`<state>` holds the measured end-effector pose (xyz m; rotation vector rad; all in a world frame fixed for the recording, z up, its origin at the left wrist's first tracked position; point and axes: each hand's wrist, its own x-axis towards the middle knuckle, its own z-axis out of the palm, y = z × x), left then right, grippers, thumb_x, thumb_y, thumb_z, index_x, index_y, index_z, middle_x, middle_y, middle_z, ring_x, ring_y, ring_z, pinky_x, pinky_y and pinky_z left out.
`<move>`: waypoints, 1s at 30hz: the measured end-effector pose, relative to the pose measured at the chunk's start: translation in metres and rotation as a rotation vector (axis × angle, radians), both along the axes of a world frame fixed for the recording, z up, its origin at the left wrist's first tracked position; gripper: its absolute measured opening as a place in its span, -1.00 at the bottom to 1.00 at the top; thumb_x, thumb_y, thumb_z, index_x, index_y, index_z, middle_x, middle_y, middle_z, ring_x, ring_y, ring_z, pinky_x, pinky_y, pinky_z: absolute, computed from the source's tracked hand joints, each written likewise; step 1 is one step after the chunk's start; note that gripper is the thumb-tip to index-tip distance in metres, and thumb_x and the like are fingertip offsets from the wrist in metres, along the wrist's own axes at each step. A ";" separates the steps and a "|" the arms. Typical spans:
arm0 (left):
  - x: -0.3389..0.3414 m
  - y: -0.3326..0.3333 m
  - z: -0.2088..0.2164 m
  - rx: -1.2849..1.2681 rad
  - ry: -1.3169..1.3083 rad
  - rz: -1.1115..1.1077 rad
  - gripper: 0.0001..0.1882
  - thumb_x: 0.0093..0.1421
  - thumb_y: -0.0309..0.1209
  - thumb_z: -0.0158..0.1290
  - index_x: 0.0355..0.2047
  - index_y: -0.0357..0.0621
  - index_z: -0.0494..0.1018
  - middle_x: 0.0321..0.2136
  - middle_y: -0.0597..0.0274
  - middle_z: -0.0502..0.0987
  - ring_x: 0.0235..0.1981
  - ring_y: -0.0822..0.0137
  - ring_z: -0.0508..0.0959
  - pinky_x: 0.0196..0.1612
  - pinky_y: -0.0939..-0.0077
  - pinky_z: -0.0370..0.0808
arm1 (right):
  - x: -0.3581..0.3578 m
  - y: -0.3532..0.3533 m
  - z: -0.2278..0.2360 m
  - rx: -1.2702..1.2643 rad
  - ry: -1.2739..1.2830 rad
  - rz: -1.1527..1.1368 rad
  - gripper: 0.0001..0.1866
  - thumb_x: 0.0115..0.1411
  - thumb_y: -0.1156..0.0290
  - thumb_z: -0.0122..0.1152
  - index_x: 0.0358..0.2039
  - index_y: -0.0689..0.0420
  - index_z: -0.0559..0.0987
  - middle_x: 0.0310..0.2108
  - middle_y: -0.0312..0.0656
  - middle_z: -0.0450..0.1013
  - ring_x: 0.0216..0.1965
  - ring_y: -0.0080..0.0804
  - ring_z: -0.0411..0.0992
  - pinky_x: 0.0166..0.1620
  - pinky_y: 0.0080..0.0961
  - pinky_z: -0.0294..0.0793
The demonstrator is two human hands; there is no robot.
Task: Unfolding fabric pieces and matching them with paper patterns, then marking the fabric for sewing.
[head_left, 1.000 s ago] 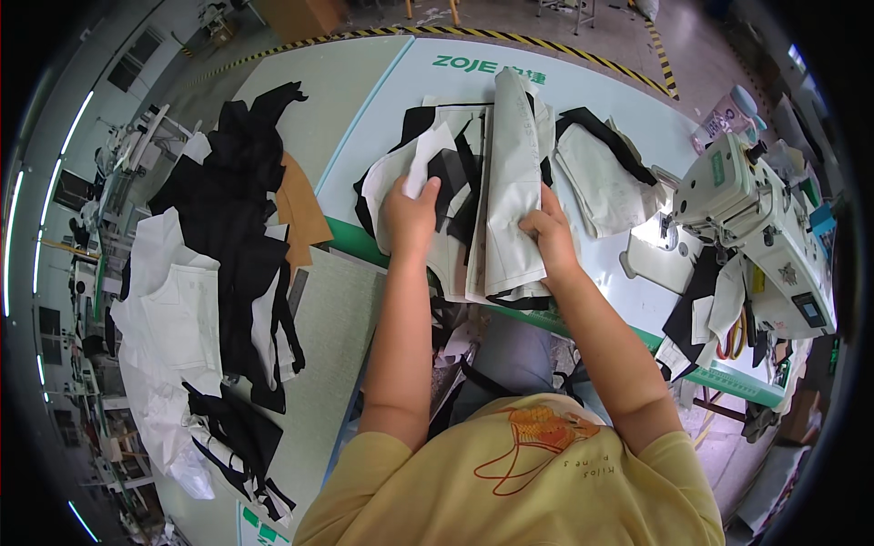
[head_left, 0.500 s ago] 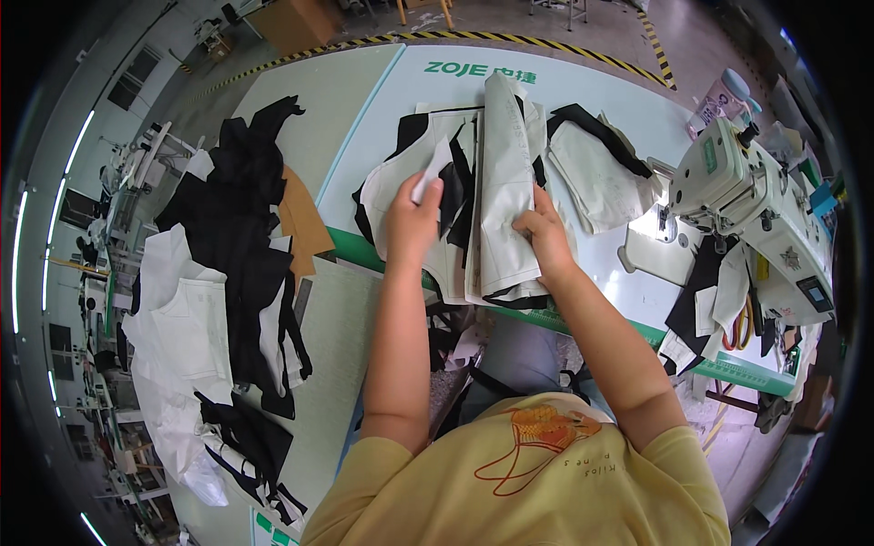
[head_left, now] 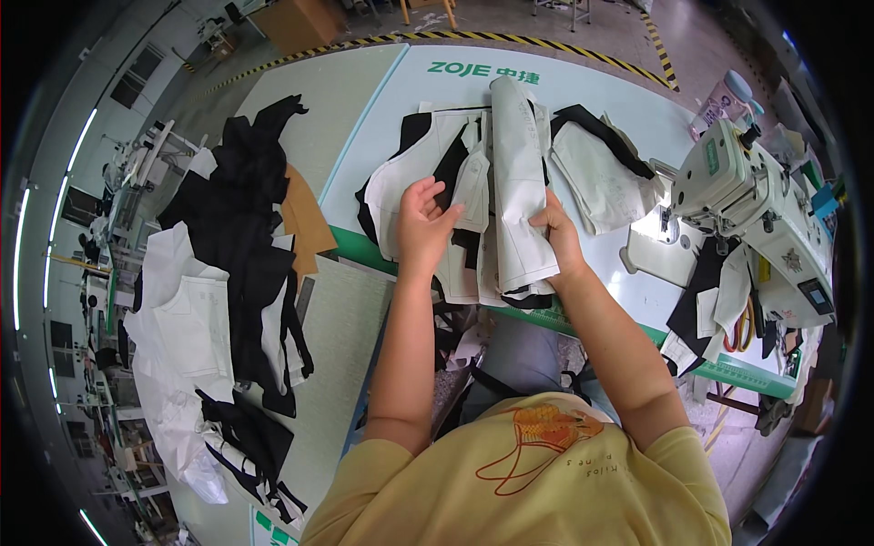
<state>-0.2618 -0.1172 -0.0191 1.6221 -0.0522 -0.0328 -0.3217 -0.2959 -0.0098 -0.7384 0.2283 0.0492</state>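
Observation:
My left hand point(head_left: 424, 227) is open, fingers and thumb apart. It hovers over the left part of a stack of black fabric pieces with white paper-like layers point(head_left: 397, 182). Close to its fingertips, a small narrow white piece point(head_left: 472, 191) lies on the stack against a long fold. That fold is a white fabric panel point(head_left: 519, 209), turned over lengthwise, with faint marks and black cloth at its lower end. My right hand point(head_left: 559, 237) grips the panel's right edge, thumb on top and fingers hidden underneath.
A white sewing machine point(head_left: 737, 182) stands at the right, with scissors point(head_left: 745, 328) and scraps beside it. More white and black pieces point(head_left: 596, 177) lie between panel and machine. A bottle point(head_left: 724, 102) stands behind. Black cloth point(head_left: 241, 200) and white pattern pieces point(head_left: 193, 328) cover the left table.
The small white piece, earlier in my left hand, now lies on the stack beside the fold. My left hand has opened and lowered slightly. My right hand keeps its grip on the panel.

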 end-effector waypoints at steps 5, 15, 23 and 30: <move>-0.003 -0.002 0.007 0.094 -0.119 -0.127 -0.28 -0.06 -0.63 0.21 0.12 -0.23 0.16 0.12 0.01 0.29 0.16 0.20 0.28 0.25 0.30 0.17 | 0.000 0.000 0.001 0.010 -0.011 0.013 -0.32 -0.17 0.53 -0.16 0.10 0.14 0.28 -0.12 -0.08 0.37 -0.13 -0.21 0.40 -0.03 -0.32 0.46; -0.001 0.000 -0.007 0.477 -0.288 -0.032 -0.54 0.02 -0.49 0.20 -0.04 -0.29 0.38 -0.01 0.03 0.42 -0.04 0.29 0.47 0.00 0.42 0.43 | 0.000 -0.002 0.002 0.032 -0.009 0.015 -0.34 -0.17 0.51 -0.15 0.08 0.16 0.29 -0.13 -0.07 0.38 -0.14 -0.19 0.41 -0.04 -0.31 0.47; 0.010 0.014 -0.021 0.431 -0.161 0.211 -0.71 0.11 -0.31 0.13 -0.32 -0.36 0.48 -0.44 0.04 0.55 -0.46 0.23 0.57 -0.34 0.39 0.47 | 0.002 -0.032 -0.010 0.220 0.019 0.074 -0.34 -0.12 0.50 -0.09 0.12 0.16 0.28 -0.14 -0.04 0.41 -0.21 -0.14 0.47 -0.10 -0.27 0.52; 0.003 0.017 -0.002 1.005 -0.713 0.522 -0.68 0.12 -0.33 0.11 -0.16 -0.25 0.45 -0.20 0.05 0.52 -0.15 0.14 0.50 -0.06 0.30 0.40 | -0.003 -0.064 -0.009 0.250 -0.012 0.147 -0.36 -0.12 0.51 -0.07 0.09 0.20 0.29 -0.16 0.02 0.44 -0.23 -0.09 0.50 -0.10 -0.20 0.53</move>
